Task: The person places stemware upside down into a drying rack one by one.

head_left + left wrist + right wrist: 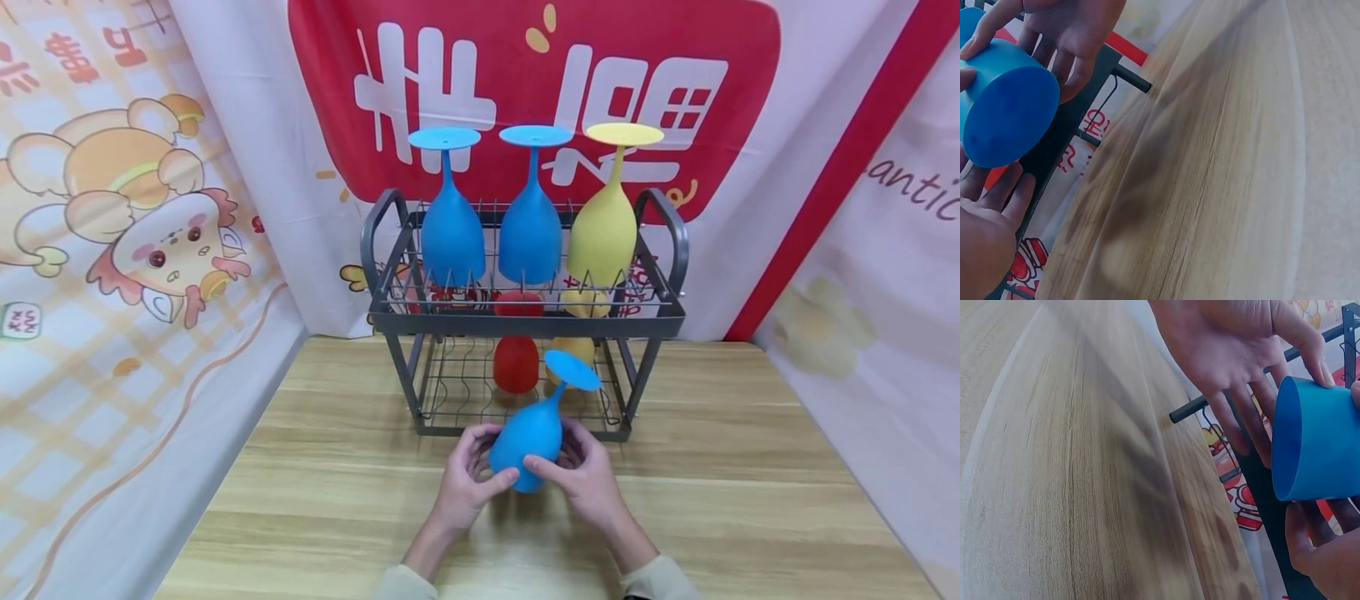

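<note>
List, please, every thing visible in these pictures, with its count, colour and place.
held goblet: 1, blue, tilted, between both hands before the rack
goblets on top tier: 3, two blue, one yellow, upside down
goblets on lower tier: 2, red, yellow
rack: 1, grey, two tiers, on table
table: 1, light wood
printed cloth: behind and beside
left hand, right hand: gripping the held goblet

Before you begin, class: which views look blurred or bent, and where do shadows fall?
Head view: sharp, evenly lit, edges bowed by the wide lens, soft shadow under the hands holding the blue goblet. Left wrist view: table grain smeared. Right wrist view: finger shadows streak the blurred wood.
</note>
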A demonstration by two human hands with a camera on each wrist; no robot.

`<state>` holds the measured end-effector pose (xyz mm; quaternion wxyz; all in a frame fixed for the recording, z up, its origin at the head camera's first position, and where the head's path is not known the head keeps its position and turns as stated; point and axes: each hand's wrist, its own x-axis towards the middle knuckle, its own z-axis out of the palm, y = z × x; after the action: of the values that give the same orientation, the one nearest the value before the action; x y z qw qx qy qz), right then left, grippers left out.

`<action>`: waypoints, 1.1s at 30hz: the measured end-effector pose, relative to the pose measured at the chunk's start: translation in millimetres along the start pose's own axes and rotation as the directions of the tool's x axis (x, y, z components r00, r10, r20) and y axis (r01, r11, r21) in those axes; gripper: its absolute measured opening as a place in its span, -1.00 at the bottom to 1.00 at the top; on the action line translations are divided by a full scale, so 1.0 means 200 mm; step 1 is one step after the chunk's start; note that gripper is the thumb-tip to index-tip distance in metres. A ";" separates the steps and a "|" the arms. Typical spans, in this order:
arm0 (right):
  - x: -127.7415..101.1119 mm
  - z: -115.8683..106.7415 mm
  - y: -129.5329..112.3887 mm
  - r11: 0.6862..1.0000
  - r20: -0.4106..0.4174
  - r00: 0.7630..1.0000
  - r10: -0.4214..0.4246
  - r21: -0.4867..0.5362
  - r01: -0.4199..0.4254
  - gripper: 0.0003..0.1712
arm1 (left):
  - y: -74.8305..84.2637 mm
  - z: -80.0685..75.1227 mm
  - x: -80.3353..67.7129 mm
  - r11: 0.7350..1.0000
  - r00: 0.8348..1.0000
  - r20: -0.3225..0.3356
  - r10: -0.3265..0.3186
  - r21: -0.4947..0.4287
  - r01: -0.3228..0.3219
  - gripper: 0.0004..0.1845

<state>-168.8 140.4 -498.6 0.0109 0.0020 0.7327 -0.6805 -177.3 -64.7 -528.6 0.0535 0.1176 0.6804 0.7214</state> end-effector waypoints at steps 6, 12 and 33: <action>-0.01 -0.01 0.00 0.998 -0.018 1.000 -0.003 -0.057 0.002 -0.11 | 0.00 -0.02 -0.02 0.990 0.985 -0.130 0.113 0.093 -0.101 -0.43; -0.02 -0.02 0.01 0.996 0.009 1.000 -0.016 -0.093 0.016 -0.10 | 0.03 -0.08 0.00 0.980 0.830 -0.522 0.196 0.124 -0.153 -0.49; 0.01 -0.05 -0.02 0.981 0.027 0.999 -0.027 -0.190 0.032 -0.05 | -0.06 -0.44 0.19 0.990 0.844 -0.529 -0.088 0.045 0.131 -0.44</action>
<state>-171.0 149.3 -493.2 0.0096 -0.0180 0.7941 -0.6075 -236.8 -139.4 -540.0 -0.0984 -0.1212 0.7027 0.6942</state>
